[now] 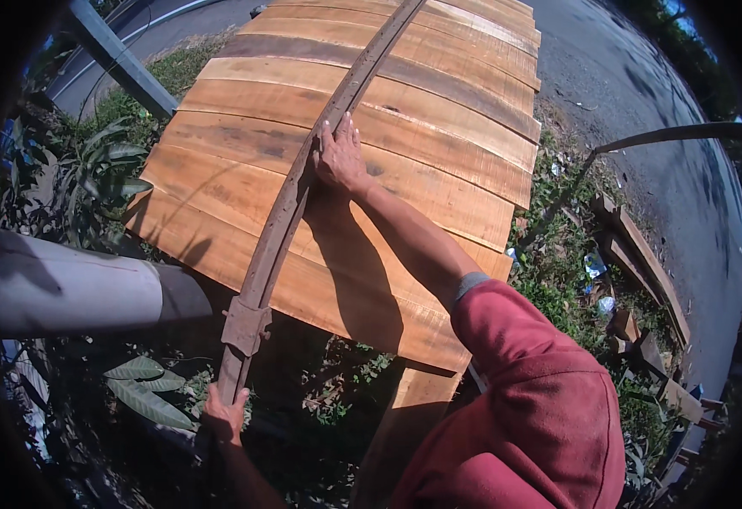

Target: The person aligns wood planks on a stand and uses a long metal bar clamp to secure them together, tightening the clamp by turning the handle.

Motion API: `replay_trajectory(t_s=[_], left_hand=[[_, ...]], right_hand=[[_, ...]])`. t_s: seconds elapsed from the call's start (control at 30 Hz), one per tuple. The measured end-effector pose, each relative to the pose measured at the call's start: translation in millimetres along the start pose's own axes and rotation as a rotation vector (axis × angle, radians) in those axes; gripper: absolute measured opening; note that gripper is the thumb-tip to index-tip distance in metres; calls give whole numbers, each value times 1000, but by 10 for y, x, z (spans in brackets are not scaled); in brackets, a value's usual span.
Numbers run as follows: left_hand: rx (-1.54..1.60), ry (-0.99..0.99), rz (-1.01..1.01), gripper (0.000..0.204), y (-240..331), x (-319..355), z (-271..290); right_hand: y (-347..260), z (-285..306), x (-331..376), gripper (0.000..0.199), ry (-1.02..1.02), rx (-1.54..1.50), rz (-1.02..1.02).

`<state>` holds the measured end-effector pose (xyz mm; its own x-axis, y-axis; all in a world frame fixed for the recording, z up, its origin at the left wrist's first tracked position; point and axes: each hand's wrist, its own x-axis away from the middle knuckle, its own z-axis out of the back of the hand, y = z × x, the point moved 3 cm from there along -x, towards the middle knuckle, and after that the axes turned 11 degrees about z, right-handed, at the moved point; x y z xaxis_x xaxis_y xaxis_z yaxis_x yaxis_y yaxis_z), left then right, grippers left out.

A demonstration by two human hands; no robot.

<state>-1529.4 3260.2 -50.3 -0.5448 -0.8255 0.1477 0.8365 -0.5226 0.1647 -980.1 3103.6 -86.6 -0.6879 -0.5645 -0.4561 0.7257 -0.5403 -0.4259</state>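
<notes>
A long brown bar clamp (282,216), rough and rusty-looking, lies slantwise across a row of orange-brown wooden planks (439,182). Near its close end sits a blocky collar (245,326) with small knobs at its sides. My left hand (225,413) is closed round the bar's near end, below the collar; part of its grip is in shadow. Farther up, my right hand (341,159) presses against the bar's right side, fingers stretched out along it over the planks. The bar's far end runs out of the top of the picture.
A pale thick pole (70,284) juts in at left, and a grey metal post (121,55) stands at upper left. Another board (409,407) is below the planks. Timber offcuts (642,254) and litter lie in the grass at right, beside the road (685,195). Leafy plants (146,390) grow at left.
</notes>
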Motion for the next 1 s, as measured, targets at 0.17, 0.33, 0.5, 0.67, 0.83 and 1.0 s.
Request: replay_trajectory(t_s=[0.17,0.33,0.5,0.67,0.83,1.0], left_hand=[[-54,-36,20,71,-52,15,22],[-138,48,6,71,-37,-22,-22],[-101,136,-49,71,22,46,36],[-46,-6,-25,76,-49,8,-18],[117,172,-95,76,321,247,100],[200,466,-149,56,1359,836,-147]], right_hand=[[-89,84,55,68,20,-74,-19],[42,350,145,63,9,-41,3],[402,1341,866,58,101,113,49],[1201,2609,2581,52,97,222,-315],[1890,3456,4361,46,-41,311,-649],[2300,3374,4695,44,62,-143,-876]])
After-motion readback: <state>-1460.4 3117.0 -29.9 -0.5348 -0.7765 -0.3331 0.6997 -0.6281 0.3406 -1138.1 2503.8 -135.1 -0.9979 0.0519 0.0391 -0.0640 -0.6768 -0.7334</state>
